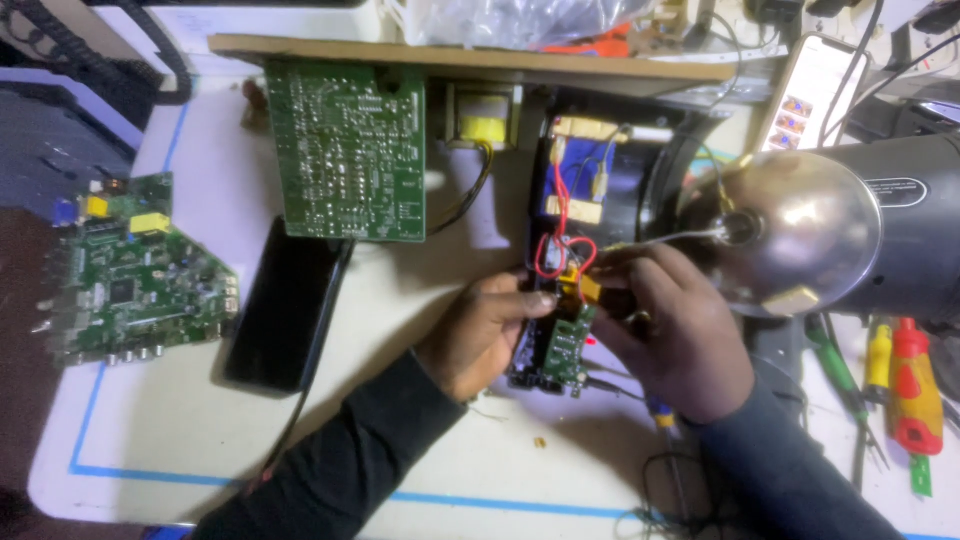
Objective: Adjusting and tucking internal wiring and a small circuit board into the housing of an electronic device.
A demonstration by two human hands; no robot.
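- small green circuit board (566,345): narrow, long, standing on a black base piece; orange-yellow parts at its top end, red wires (560,225) looping up from it to a blue and yellow pack (577,170) above. Landmark for everything below.
- left hand (478,335): just left of the small board, fingers curled, thumb and fingertips pressed against the board's left edge and the black base, holding it steady. Dark sleeve.
- right hand (672,335): just right of the small board, fingers bent in over its top end, pinching at the orange-yellow part; exact contact blurred. Dark sleeve.
- large green circuit board (347,150): up and left of the small board, solder side up, hanging under a wooden shelf edge (470,58).
- transformer (483,118) with yellow tape: above the small board, slightly left, black cable running down from it.
- black phone (287,305): left of the small board, flat on the white table (180,430), screen dark.
- second green board (135,270) with many chips and connectors: far left of the small board.
- metal lamp shade (790,235): right of the small board, near the right hand.
- lit phone (810,90): up and right of the small board, leaning.
- red and yellow screwdrivers (912,385): far right of the small board, lying on the table.
- blue tape line (140,470) on the table: below and left of the small board.
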